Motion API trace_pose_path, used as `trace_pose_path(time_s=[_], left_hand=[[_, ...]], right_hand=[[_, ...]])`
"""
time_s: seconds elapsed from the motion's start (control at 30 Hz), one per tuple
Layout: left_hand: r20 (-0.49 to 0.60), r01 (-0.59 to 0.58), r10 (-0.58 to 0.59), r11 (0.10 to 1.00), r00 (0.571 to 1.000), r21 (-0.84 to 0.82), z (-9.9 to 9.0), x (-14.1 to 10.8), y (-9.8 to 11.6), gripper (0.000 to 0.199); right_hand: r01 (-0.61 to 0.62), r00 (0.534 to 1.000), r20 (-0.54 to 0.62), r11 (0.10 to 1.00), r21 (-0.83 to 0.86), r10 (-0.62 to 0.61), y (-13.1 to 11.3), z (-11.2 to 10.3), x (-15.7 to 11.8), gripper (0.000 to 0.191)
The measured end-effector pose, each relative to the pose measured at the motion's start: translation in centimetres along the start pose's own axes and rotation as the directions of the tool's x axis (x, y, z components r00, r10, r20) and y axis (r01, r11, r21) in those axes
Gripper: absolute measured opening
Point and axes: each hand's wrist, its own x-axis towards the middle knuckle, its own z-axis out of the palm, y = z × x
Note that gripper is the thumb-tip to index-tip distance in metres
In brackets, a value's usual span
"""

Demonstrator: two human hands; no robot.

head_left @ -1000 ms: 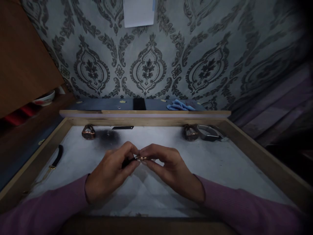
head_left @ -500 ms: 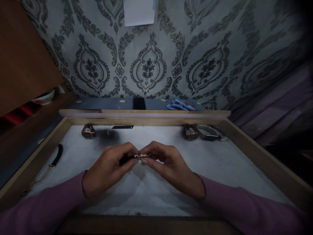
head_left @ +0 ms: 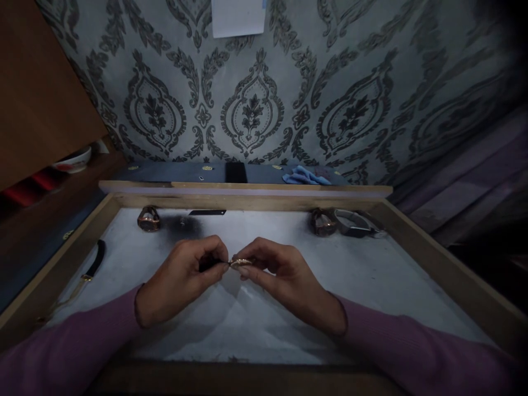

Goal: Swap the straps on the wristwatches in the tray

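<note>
Over the white-lined tray, my two hands meet fingertip to fingertip. My right hand (head_left: 280, 267) pinches a small gold watch (head_left: 241, 263) between thumb and fingers; its face cannot be made out. My left hand (head_left: 193, 269) is closed at the watch's left end, its thumb and forefinger pinching a dark strap (head_left: 212, 264), mostly hidden by the fingers. To the left lies another black strap (head_left: 98, 259) with a gold buckle and a thin gold piece below it.
Along the back of the wooden-rimmed tray (head_left: 247, 202) are a brown watch (head_left: 148, 219), a dark flat blade (head_left: 207, 212), a second brown watch (head_left: 323, 221) and a grey-banded watch (head_left: 352, 223). A blue cloth (head_left: 306, 175) and a black flat object (head_left: 235, 172) lie beyond the rim.
My left hand has drawn slightly left, so a small gap shows between the fingertips of the two hands. The right hand keeps its pinch on the watch.
</note>
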Motion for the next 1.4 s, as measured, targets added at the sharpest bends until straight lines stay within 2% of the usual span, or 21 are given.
trace_pose_path(time_s=[0.07, 0.2, 0.4, 0.57, 0.73, 0.87, 0.97, 1.07, 1.23, 1.33, 1.4], left_hand=[[-0.023, -0.041, 0.041, 0.999, 0.999, 0.035, 0.1, -0.1, 0.1, 0.01], [-0.062, -0.155, 0.164, 0.979, 0.984, 0.133, 0.2, -0.2, 0.3, 0.013], [-0.071, -0.28, 0.303, 0.933, 0.95, 0.228, 0.5, -0.7, 0.5, 0.016], [-0.074, -0.244, 0.264, 0.947, 0.962, 0.208, 0.5, -0.7, 0.3, 0.009], [-0.031, -0.241, 0.25, 0.955, 0.968, 0.176, 0.2, -0.6, 0.2, 0.008], [-0.009, -0.187, 0.19, 0.975, 0.982, 0.117, 0.0, -0.4, 0.2, 0.007], [0.02, -0.104, 0.103, 0.993, 0.994, 0.058, 0.0, -0.3, 0.2, 0.007], [0.022, -0.032, 0.032, 0.999, 0.999, -0.006, 0.1, -0.2, -0.1, 0.005], [0.093, 0.1, -0.08, 0.967, 0.992, -0.234, 0.1, 0.3, -0.4, 0.008], [0.159, 0.184, -0.137, 0.924, 0.978, -0.335, 0.0, 0.6, -0.1, 0.011], [0.189, 0.232, -0.175, 0.911, 0.966, -0.342, -0.2, 0.8, 0.2, 0.011]], right_hand=[[0.063, 0.998, -0.011, 0.996, -0.066, -0.064, 0.0, 0.0, -0.2, 0.003], [0.17, 0.983, -0.047, 0.976, -0.137, -0.178, -0.1, 0.2, -0.5, 0.006], [0.321, 0.938, -0.055, 0.916, -0.241, -0.343, -0.4, 0.4, -0.7, 0.01], [0.364, 0.923, -0.022, 0.892, -0.268, -0.383, -0.7, 0.3, -0.8, 0.011], [0.367, 0.923, -0.023, 0.895, -0.253, -0.385, -0.4, 0.1, -0.7, 0.012], [0.284, 0.955, -0.027, 0.934, -0.215, -0.296, -0.1, 0.0, -0.6, 0.008], [0.14, 0.989, -0.026, 0.982, -0.13, -0.145, 0.0, 0.1, -0.4, 0.003], [-0.006, 1.0, -0.013, 1.0, 0.01, 0.006, 0.1, 0.2, -0.1, 0.007], [-0.193, 0.981, 0.048, 0.924, 0.33, 0.188, 0.3, 0.5, 0.4, 0.022], [-0.247, 0.969, 0.077, 0.888, 0.388, 0.236, 0.3, 0.4, 0.6, 0.025], [-0.264, 0.964, 0.084, 0.876, 0.403, 0.252, 0.2, 0.4, 0.7, 0.026]])
